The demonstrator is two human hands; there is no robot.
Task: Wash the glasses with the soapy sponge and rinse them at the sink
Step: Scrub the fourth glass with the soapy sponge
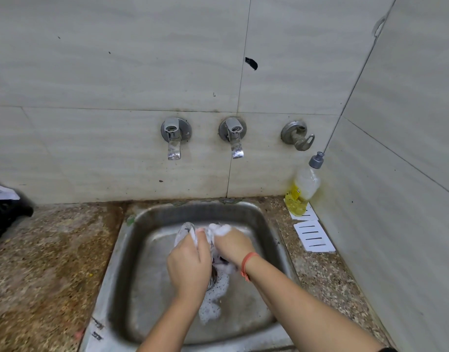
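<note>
Glass [184, 231]: tilted in the left hand [189, 265], which is gripping its body, likely steadying it for scrubbing over the sink [256, 217]. Right hand [232, 243]: pressing alongside, lathered; whether it is clutching a sponge cannot be told. Foam [213, 308] is pooling beneath both hands.

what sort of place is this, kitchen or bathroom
Most likely a kitchen washing-up corner: a steel sink set into a speckled stone counter, two taps on a tiled wall, and a bottle of yellow liquid, probably dish soap. A sudsy glass is being washed over the sink.
</note>
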